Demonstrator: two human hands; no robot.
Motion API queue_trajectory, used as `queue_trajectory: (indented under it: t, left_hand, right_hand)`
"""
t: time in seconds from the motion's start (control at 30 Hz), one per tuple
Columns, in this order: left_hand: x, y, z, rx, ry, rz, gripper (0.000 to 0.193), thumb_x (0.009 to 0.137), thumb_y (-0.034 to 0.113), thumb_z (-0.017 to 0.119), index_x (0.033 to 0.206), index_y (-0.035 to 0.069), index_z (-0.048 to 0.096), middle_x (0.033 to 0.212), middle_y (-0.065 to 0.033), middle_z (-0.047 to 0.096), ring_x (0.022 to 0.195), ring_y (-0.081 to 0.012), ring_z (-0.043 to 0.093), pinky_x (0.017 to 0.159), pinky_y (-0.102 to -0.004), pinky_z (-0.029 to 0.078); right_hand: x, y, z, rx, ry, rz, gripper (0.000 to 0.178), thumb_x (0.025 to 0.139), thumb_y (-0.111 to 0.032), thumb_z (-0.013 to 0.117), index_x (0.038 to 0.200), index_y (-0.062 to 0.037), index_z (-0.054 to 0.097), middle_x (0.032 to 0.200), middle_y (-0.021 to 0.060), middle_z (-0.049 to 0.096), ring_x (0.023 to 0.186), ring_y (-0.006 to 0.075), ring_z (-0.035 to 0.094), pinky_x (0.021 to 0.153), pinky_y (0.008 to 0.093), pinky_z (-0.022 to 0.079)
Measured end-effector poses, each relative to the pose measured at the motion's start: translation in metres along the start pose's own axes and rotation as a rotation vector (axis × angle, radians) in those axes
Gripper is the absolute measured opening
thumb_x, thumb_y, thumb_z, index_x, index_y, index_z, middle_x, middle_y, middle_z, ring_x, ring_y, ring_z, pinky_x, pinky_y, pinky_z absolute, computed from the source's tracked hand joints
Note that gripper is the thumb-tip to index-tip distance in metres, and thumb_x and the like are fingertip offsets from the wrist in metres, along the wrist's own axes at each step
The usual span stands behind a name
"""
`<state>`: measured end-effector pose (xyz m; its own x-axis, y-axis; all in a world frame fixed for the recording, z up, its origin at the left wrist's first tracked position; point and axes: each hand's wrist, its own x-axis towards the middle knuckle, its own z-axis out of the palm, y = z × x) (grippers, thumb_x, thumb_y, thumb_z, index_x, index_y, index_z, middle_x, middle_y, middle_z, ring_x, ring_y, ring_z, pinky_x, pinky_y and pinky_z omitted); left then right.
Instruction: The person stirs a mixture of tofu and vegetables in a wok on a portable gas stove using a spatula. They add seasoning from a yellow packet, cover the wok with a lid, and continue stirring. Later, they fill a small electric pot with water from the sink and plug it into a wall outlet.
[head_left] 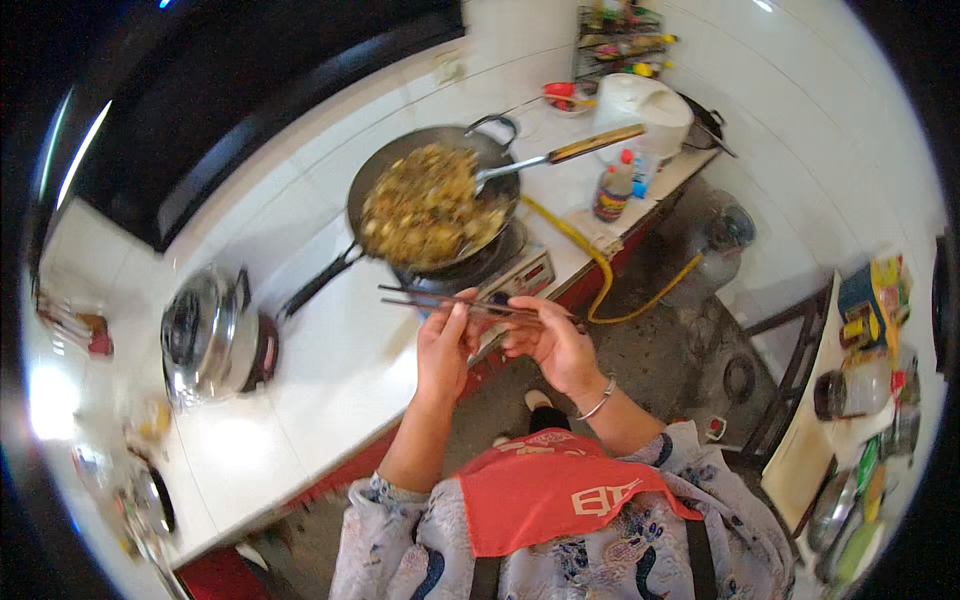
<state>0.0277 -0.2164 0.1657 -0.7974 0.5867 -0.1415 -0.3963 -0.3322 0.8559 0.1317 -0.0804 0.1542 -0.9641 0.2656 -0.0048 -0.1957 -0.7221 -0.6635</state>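
Note:
A pair of dark chopsticks [410, 297] lies across both my hands, tips pointing left. My left hand [445, 338] pinches them near the middle. The fingers of my right hand [556, 342] are closed round their other end. Just beyond my hands, a wok [357, 198] sits on a stove [522, 272]. Chopped, browned food [425, 205] fills much of it, and no hand touches it. A spatula [590, 146] with a wooden handle rests in the food, its handle leaning out over the right rim.
A lidded pot [215, 345] stands left on the white counter [330, 395]. A sauce bottle [612, 192] and a big white container [645, 110] are at right. A yellow hose [600, 270] hangs off the counter edge. Jars and packages crowd a side table [800, 470].

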Motion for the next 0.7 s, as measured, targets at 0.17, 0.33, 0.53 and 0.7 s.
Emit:
queue_trajectory:
  t: [0.17,0.33,0.53,0.7]
  left_hand:
    - [-0.046,-0.008,-0.028,-0.135,0.083,-0.07,0.021,0.092,0.021,0.054,0.1,0.002,0.059,0.074,-0.0019,0.056,0.064,-0.0097,0.049,0.056,-0.0228,0.04]
    - [-0.083,0.0,-0.056,-0.111,0.29,0.011,0.019,0.092,0.02,0.054,0.097,0.002,0.059,0.078,-0.0028,0.057,0.065,-0.0112,0.051,0.057,-0.0242,0.041]
    - [-0.102,0.007,-0.056,-0.197,0.475,0.163,0.025,0.091,0.018,0.056,0.103,-0.004,0.058,0.076,-0.0049,0.055,0.063,-0.0121,0.05,0.054,-0.025,0.04]
    - [-0.138,0.003,-0.052,-0.163,0.582,0.268,0.021,0.091,0.016,0.056,0.102,-0.001,0.058,0.077,-0.0045,0.056,0.063,-0.0114,0.05,0.056,-0.0238,0.041]
  right_hand:
    - [-0.041,0.013,0.015,-0.181,0.076,0.014,0.034,0.097,-0.026,0.04,0.114,-0.0008,0.054,0.075,0.0053,0.059,0.058,0.0127,0.053,0.051,0.0262,0.043]
    - [-0.045,0.032,0.024,-0.424,0.153,0.058,0.028,0.095,-0.019,0.049,0.108,0.0038,0.057,0.075,0.0071,0.06,0.058,0.0115,0.054,0.05,0.0267,0.045]
    - [-0.026,0.032,0.036,-0.553,-0.019,0.145,0.02,0.092,-0.013,0.053,0.101,0.0025,0.06,0.072,0.0075,0.061,0.056,0.0116,0.056,0.052,0.0266,0.048]
    - [-0.016,0.036,0.034,-0.521,-0.199,0.189,0.019,0.09,-0.014,0.057,0.099,0.0024,0.061,0.068,0.005,0.06,0.052,0.0087,0.053,0.046,0.0239,0.044]
